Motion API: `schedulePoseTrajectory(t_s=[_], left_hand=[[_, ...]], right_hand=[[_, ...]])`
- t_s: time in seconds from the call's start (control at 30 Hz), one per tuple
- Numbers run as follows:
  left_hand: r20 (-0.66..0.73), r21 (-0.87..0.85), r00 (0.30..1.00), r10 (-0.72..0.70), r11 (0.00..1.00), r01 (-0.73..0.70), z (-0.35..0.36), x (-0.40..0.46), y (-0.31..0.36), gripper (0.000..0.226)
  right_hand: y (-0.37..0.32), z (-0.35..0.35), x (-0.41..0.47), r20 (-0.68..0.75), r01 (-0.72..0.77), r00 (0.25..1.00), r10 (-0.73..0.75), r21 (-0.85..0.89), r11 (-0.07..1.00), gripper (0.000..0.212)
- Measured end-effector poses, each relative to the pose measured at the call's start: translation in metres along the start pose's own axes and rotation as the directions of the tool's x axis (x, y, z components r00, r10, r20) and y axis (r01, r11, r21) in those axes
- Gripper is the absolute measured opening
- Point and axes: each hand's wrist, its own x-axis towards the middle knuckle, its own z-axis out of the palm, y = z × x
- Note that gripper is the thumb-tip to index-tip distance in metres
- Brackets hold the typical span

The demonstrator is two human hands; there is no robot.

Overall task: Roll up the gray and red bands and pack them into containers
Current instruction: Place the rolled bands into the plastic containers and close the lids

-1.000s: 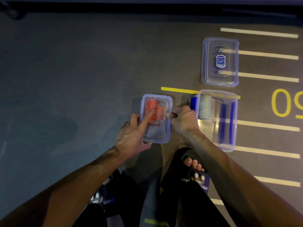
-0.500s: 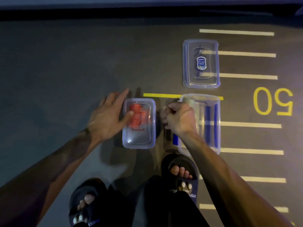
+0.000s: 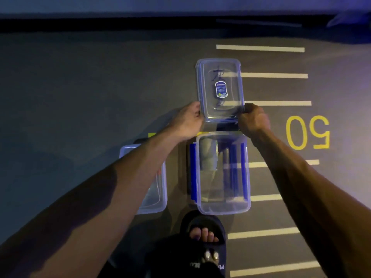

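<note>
The left forearm (image 3: 128, 177) hides most of the small lidded container (image 3: 160, 197) and its contents.

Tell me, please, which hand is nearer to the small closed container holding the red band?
Left. The left hand grips the lid at its near-left corner, its forearm crossing over the small container. The right hand grips the near-right corner, farther away.
</note>
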Motion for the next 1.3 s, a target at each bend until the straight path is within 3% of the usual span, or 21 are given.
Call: schedulePoseTrajectory(t_s=[0.2, 0.4, 0.5, 0.63, 0.9, 1.07, 1.2, 1.3], left_hand=[[-0.09, -0.411, 0.979, -0.184, 0.902, 0.132, -0.011, -0.005, 0.012, 0.04], [-0.15, -0.299, 0.984, -0.095, 0.953, 0.046, -0.023, -0.037, 0.003, 0.023], [-0.199, -0.302, 0.98, -0.029, 0.953, -0.033, -0.021, -0.066, 0.005, 0.013], [-0.219, -0.12, 0.974, 0.054, 0.989, -0.082, -0.002, -0.112, -0.014, 0.014], [-0.222, 0.188, 0.975, -0.029, 0.979, 0.072, 0.055, -0.172, -0.056, 0.024], [-0.195, 0.465, 0.981, -0.011, 0.879, 0.102, 0.057, -0.179, -0.05, 0.015], [-0.143, 0.444, 0.983, -0.112, 0.88, 0.165, 0.049, -0.171, -0.039, 0.013], [-0.165, 0.356, 0.98, -0.112, 0.92, 0.165, 0.046, -0.16, -0.033, 0.019]], right_hand=[[0.009, -0.006, 0.004, -0.071, -0.052, 0.993, 0.09, 0.425, 0.904, 0.034], [0.01, -0.025, -0.046, 0.064, 0.03, 0.994, -0.093, 0.648, 0.761, 0.029], [0.022, -0.038, -0.076, 0.079, 0.067, 0.987, -0.14, 0.585, 0.808, 0.034], [0.05, -0.045, -0.117, 0.159, 0.145, 0.96, -0.229, 0.417, 0.897, 0.037], [0.123, -0.038, -0.164, 0.203, 0.199, 0.955, -0.216, 0.101, 0.975, 0.05], [0.133, -0.034, -0.17, 0.217, 0.224, 0.949, -0.227, 0.038, 0.974, 0.041], [0.125, -0.028, -0.161, 0.126, 0.224, 0.965, -0.229, 0.056, 0.973, 0.008], [0.117, -0.023, -0.149, 0.075, 0.196, 0.977, -0.201, 0.073, 0.978, 0.015]])
